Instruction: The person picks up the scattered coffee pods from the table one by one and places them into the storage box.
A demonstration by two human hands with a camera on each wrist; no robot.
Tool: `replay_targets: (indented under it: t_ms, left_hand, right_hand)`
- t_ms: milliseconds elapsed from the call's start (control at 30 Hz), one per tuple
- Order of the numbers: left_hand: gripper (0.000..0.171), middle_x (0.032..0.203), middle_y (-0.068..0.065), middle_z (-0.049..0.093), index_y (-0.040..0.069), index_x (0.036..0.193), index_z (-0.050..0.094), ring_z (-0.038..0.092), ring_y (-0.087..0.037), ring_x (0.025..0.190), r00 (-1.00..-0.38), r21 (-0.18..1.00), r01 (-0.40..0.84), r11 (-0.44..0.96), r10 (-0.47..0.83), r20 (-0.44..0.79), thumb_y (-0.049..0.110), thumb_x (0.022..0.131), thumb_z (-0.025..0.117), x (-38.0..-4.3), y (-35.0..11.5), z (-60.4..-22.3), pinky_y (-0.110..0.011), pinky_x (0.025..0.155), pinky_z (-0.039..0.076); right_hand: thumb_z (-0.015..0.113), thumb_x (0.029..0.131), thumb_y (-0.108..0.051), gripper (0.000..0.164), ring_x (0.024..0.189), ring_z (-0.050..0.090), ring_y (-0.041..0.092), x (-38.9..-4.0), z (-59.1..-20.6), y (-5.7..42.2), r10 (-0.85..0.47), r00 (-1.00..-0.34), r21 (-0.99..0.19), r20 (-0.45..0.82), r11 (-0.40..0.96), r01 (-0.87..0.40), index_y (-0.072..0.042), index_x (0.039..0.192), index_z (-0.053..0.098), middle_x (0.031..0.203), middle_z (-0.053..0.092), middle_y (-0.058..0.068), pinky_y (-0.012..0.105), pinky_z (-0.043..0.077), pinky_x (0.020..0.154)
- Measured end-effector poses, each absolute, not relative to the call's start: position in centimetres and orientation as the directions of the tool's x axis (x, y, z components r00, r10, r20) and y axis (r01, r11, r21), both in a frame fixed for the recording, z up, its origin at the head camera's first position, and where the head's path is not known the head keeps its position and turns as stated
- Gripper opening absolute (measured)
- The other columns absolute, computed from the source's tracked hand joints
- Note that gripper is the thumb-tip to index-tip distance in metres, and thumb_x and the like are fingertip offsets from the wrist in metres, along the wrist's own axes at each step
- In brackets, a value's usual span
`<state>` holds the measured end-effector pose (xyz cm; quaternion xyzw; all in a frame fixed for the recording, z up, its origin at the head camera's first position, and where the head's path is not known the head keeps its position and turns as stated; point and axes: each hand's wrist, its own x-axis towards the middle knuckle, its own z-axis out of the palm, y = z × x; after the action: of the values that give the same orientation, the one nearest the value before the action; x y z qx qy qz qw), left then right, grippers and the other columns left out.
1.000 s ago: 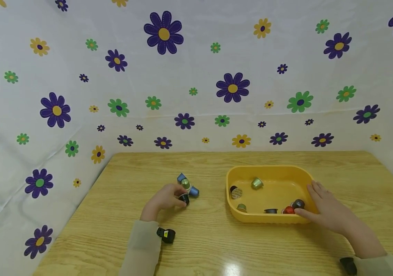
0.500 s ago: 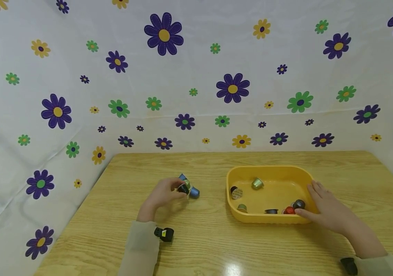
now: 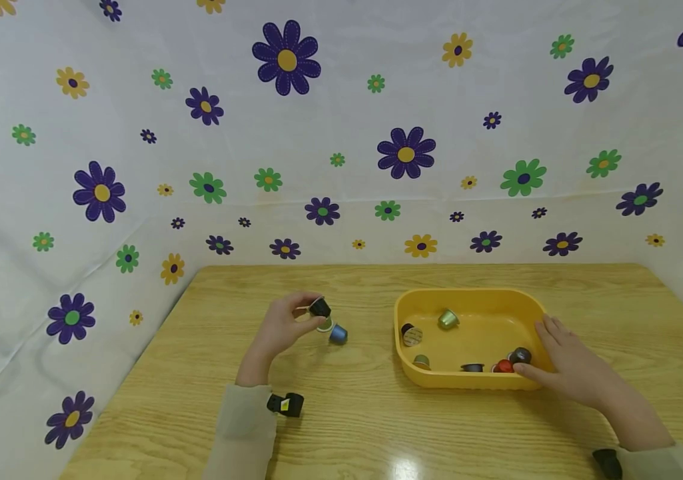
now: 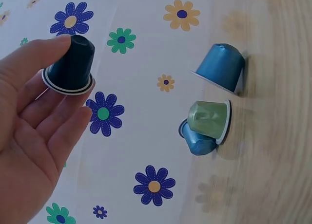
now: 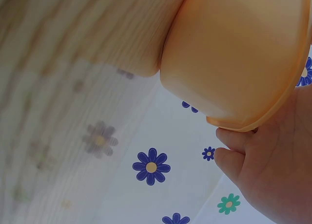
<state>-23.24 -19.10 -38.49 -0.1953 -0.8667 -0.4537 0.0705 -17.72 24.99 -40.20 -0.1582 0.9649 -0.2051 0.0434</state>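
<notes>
A white cloth (image 3: 341, 107) with purple, green and orange flowers makes the background, and before it there is a wooden table (image 3: 353, 427) with visible grain. The person's left hand (image 3: 278, 329) is narrow: thumb and fingers pinch a black capsule (image 4: 73, 65), which is in the air above the table, its pale-edged rim turned downward in the left wrist view. Near this hand, a green capsule (image 4: 208, 118) lies on its side and touches a small blue capsule (image 4: 201, 145) behind it. A larger-looking blue capsule (image 4: 220, 67) is just beside them, tilted on the table.

On the right side stands a yellow tray (image 3: 437, 381). The right hand (image 3: 575, 369) is rather wide, with fingers extended along the tray's right rim and the thumb over its front corner. Near the thumb, inside the tray, a red capsule (image 3: 504, 366) lies beside a dark grey capsule (image 3: 521, 356). A dark capsule (image 3: 472, 367) is by the front wall, partly hidden. At the left are a capsule with pale lid (image 3: 412, 335) and an olive capsule (image 3: 422, 362); a light green capsule (image 3: 448, 319) lies toward the back.
</notes>
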Motion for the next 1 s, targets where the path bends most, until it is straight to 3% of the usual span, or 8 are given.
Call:
replay_targets:
  t_ms: [300, 567, 1000]
  left_hand:
    - [0.032, 0.101, -0.012, 0.06, -0.001, 0.107, 0.059, 0.057, -0.024, 0.095, -0.905, 0.764, 0.423, 0.487, 0.272, 0.328, 0.005, 0.077, 0.068, -23.1, -18.4, -38.1, -0.039, 0.085, 0.044]
    - [0.032, 0.102, -0.012, 0.06, -0.002, 0.107, 0.059, 0.057, -0.023, 0.095, -0.89, 0.747, 0.455, 0.485, 0.284, 0.358, 0.004, 0.077, 0.067, -22.9, -17.7, -37.8, -0.03, 0.083, 0.046]
    - [0.031, 0.101, -0.01, 0.06, -0.001, 0.107, 0.06, 0.056, -0.022, 0.096, -0.861, 0.738, 0.502, 0.451, 0.34, 0.379, 0.004, 0.077, 0.068, -22.9, -15.2, -37.6, -0.036, 0.083, 0.046]
  right_hand:
    - [0.052, 0.082, -0.052, 0.093, 0.125, 0.004, 0.048, -17.7, -40.1, 25.2, -0.322, -0.947, -0.417, -0.014, 0.862, -0.287, 0.017, 0.132, 0.016, 0.137, 0.007, 0.036, 0.057, 0.006, 0.099]
    - [0.052, 0.082, -0.051, 0.093, 0.125, 0.003, 0.048, -17.7, -40.2, 25.1, -0.328, -0.944, -0.428, -0.016, 0.856, -0.29, 0.018, 0.132, 0.015, 0.137, 0.006, 0.036, 0.058, 0.006, 0.098]
    - [0.053, 0.082, -0.051, 0.092, 0.125, 0.004, 0.049, -17.5, -40.2, 25.1, -0.331, -0.943, -0.427, -0.002, 0.853, -0.299, 0.018, 0.131, 0.016, 0.136, 0.006, 0.037, 0.059, 0.007, 0.098]
